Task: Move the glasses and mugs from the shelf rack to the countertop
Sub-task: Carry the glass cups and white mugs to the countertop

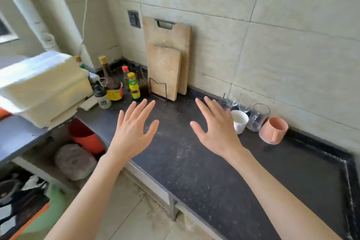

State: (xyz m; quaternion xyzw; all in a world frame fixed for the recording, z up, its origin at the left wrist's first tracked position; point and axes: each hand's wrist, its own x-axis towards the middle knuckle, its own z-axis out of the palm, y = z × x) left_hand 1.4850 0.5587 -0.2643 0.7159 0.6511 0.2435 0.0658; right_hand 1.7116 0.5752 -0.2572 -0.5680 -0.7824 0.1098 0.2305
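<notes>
Two cutting boards [167,60], sauce bottles [120,84], beside glasses [233,97]

Bright even daylight entering from the left, white box [41,85] at left edge overexposed and glaring, soft faint shadows on the dark tabletop [204,171], wide-angle bending of wall tiles [272,25] toward the edges, slight softness overall, lower-left corner blurred.
</notes>
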